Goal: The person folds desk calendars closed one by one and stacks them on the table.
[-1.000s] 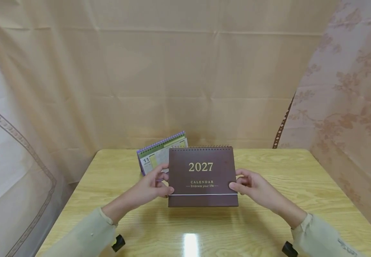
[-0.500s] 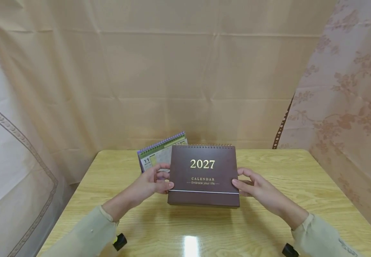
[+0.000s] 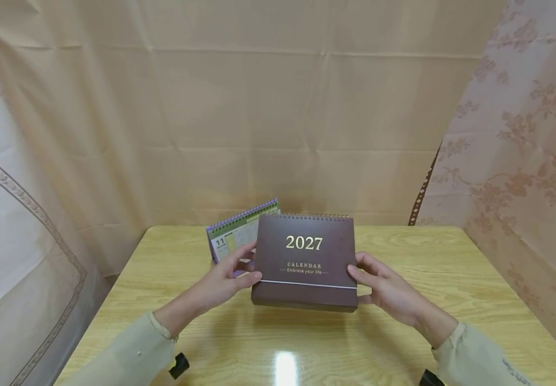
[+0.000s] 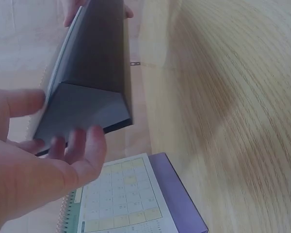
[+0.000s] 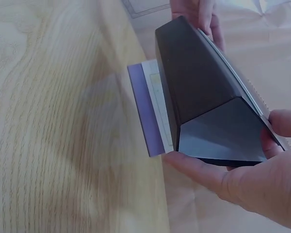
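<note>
A dark brown desk calendar (image 3: pixel 304 252) with gold "2027" lettering and a spiral along its top is held up between both hands, tilted back. My left hand (image 3: pixel 220 281) grips its left side, thumb on the front cover and fingers behind. At the right side my right hand (image 3: pixel 389 289) does the same, thumb on the cover edge. Both wrist views show the calendar's folded stand, hollow at its ends, above the table. Behind it stands a second desk calendar (image 3: pixel 230 236), purple and green with an "11" page, partly hidden by the brown one.
Both calendars are over a wood-grain table (image 3: pixel 162 279), whose back edge meets a beige cloth (image 3: pixel 283 107). A patterned pink cloth (image 3: pixel 524 177) hangs on the right, a white one (image 3: pixel 13 241) on the left.
The brown calendar has risen slightly and tipped further back, showing more of its bottom edge. Both hands stay at its sides, the right one turning a little. The purple calendar has stayed put.
</note>
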A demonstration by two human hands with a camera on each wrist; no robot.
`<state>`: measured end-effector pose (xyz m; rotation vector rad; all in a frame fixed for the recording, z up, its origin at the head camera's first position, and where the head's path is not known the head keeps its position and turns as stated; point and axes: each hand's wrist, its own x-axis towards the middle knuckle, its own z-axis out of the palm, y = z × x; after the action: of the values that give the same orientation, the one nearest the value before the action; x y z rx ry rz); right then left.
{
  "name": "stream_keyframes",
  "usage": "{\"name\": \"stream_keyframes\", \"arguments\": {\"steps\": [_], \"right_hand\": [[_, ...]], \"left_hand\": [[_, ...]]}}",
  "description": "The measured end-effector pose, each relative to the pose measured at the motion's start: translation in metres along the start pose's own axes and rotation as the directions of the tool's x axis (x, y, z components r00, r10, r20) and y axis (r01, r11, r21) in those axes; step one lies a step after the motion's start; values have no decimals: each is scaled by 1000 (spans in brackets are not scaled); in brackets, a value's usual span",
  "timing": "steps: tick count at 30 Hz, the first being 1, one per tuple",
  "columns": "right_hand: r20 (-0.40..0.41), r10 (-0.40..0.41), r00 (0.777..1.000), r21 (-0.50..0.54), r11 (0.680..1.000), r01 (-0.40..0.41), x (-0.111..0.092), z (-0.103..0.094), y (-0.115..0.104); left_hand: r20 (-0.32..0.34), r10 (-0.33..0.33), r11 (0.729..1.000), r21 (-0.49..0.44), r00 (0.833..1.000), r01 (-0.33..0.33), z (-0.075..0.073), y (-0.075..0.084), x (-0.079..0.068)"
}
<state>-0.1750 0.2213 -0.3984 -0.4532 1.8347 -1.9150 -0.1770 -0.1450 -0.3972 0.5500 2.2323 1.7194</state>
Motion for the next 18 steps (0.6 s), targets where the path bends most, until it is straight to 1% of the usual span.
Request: {"name": "stream_keyframes", "arguments": {"steps": [2, 5, 8, 10, 13, 18], "right_hand": [[-6, -3, 1000, -6, 1000, 3, 0, 1, 0], [-18, -6, 1000, -16, 1000, 6, -1, 2, -1], [-32, 6, 999, -18, 1000, -7, -2, 3, -3], [-39, 19, 999, -18, 1000, -19, -2, 3, -4], [-46, 35, 998, -14, 999, -35, -2, 3, -4], [-42, 40, 998, -5, 999, -40, -3, 3, -4]], "left_hand": [[6, -2, 1000, 3, 1000, 2, 1, -4, -1], [40, -17, 1000, -13, 999, 17, 2, -7, -3], [93, -36, 997, -59, 995, 41, 5, -10, -5], [113, -47, 995, -85, 993, 57, 6, -12, -6], [110, -57, 992, -110, 992, 69, 7, -13, -6], [81, -62, 992, -108, 995, 70, 7, -14, -6]]}}
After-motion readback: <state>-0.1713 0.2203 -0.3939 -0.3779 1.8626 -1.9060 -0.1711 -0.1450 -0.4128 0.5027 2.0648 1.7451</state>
